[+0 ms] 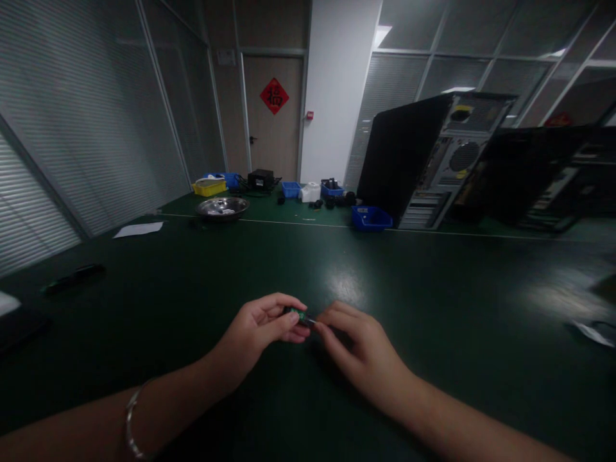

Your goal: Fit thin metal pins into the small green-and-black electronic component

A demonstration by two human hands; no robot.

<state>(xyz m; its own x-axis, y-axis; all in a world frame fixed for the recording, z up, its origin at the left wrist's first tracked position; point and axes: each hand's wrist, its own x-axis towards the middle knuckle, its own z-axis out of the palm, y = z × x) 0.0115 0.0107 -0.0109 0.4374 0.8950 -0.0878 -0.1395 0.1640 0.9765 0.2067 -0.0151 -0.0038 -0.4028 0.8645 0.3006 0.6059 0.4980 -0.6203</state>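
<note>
Near the middle of the view, my left hand (269, 324) is closed on a small dark object with green markings (299, 315). A thin, pale metallic tip points from this object toward the right. The thumb and forefinger of my right hand (359, 343) pinch at that tip. Both hands are held over the dark green table (269, 263), with their fingertips close together. The exact shape of the small object is partly hidden by my left fingers.
A metal bowl (222, 208), a paper sheet (138, 230) and a blue tray (371, 219) lie farther back. Behind that tray stands a black computer case (423, 157). Dark items (73, 279) lie at the left, and a white piece (594, 333) at the right.
</note>
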